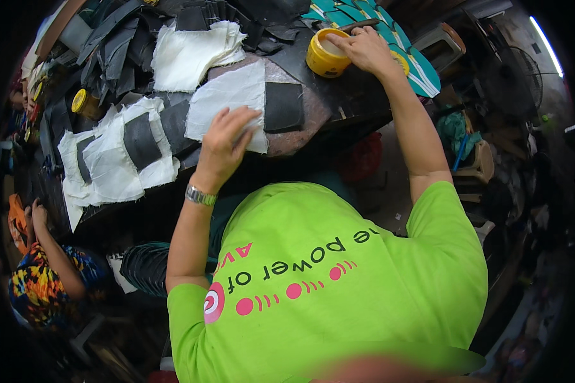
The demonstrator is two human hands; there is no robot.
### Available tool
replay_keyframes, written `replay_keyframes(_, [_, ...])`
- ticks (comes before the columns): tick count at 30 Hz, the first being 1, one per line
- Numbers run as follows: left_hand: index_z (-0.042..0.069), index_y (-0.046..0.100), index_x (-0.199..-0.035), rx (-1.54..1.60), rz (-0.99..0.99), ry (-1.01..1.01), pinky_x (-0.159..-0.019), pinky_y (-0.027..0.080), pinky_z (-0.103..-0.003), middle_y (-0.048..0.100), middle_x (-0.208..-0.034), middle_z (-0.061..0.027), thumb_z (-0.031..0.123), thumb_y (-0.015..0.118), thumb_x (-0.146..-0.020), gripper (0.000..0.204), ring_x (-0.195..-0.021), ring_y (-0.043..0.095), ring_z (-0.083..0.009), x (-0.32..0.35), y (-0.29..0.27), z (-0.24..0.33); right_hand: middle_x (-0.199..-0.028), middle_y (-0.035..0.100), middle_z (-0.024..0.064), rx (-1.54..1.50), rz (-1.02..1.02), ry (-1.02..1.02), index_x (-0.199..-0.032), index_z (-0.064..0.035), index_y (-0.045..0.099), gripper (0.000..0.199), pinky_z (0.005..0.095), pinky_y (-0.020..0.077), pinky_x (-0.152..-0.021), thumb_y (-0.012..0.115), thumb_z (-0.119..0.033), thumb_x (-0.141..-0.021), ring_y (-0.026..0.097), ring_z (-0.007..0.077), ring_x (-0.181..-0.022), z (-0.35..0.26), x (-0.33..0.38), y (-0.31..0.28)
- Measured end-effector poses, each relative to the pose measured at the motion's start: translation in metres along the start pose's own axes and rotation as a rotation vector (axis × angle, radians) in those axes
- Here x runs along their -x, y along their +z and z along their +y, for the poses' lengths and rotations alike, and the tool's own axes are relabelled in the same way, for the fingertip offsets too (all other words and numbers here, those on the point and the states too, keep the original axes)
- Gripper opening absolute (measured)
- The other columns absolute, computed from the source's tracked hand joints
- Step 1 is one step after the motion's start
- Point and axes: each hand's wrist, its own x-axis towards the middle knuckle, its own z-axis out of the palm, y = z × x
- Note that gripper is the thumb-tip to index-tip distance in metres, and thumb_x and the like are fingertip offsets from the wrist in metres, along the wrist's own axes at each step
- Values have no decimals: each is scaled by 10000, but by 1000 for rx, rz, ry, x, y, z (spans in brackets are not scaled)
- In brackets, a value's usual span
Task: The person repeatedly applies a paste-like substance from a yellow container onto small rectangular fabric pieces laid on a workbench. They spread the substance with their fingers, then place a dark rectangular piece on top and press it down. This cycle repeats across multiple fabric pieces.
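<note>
My left hand (227,140), with a metal watch on its wrist, rests on a piece of white cloth (227,96) with frayed edges. Its fingers are loosely stretched out. The cloth overlaps a black rectangular piece (283,106) on a worn brownish board (313,115). At the far right, my right hand (367,52) is bent over the rim of a yellow tub (326,64) holding pale contents. Its fingers are curled, and what they hold is hidden. A dark stick-like handle (362,25) shows beside those fingers.
More white cloths (195,54) and black pieces (118,57) cover the table. A second yellow tub (85,102) stands left. Green striped sheets (421,73) lie at the right corner. Another person's arm (57,255) is at the lower left. A plastic chair (482,163) stands right.
</note>
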Motion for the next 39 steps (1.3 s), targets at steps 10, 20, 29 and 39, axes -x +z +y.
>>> replay_keyframes(10, [72,397,-1490,-469,-203,-12,-1195,207,-511,421,-1523,-166,566,663,-858,845,-1446,333,-330,-49,19,-53,-987,714,211,-55,-359,178,-1095,-71,744,786,429,538,-845,352,-736,-945,697,341,-981,-31,34,-59])
replay_keyframes(20, [38,273,-1551,-480,-304,-75,-1220,151,-509,298,-1592,-209,765,678,-720,1176,-1500,232,-346,-51,14,-57,-1602,317,138,-601,-183,-389,-1394,-159,582,571,601,166,-1187,347,-543,-1043,209,355,-1500,-130,51,3])
replay_keyframes(29, [-30,321,-1510,-459,-337,-96,-1222,144,-509,287,-1585,-245,804,739,-598,1305,-1504,221,-355,-54,14,-62,-1665,162,84,-335,-140,-346,-1564,-262,327,756,643,27,-1191,370,-708,-955,47,335,-1541,-139,38,37])
replay_keyframes(39, [-43,304,-1523,-234,-426,-127,-1223,94,-501,234,-1613,-243,752,727,-665,1244,-1518,193,-337,-60,2,-83,-1663,177,69,-378,-187,-542,-1518,-377,396,627,666,53,-1180,385,-677,-967,58,353,-1538,-128,67,17])
